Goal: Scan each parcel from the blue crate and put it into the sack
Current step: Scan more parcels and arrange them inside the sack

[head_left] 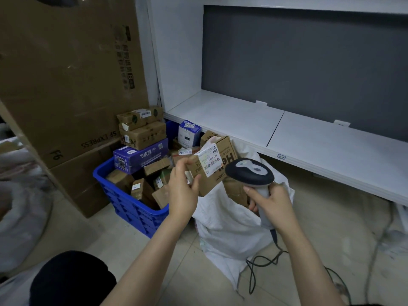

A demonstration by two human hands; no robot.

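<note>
Mid-task; right hand wrapped round the scanner handle, smooth grey-black plastic, head aimed at the label; left hand pinches a cardboard box by its corner, held over the sack mouth; sack white, woven, floppy, brown box already inside; blue crate beyond, ribbed plastic, heaped with parcels, so plenty left.

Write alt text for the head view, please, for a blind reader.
A person's left hand holds a labelled cardboard parcel at the edge of a white sack while the right hand grips a barcode scanner beside it. A blue crate of parcels stands left of the sack.
</note>
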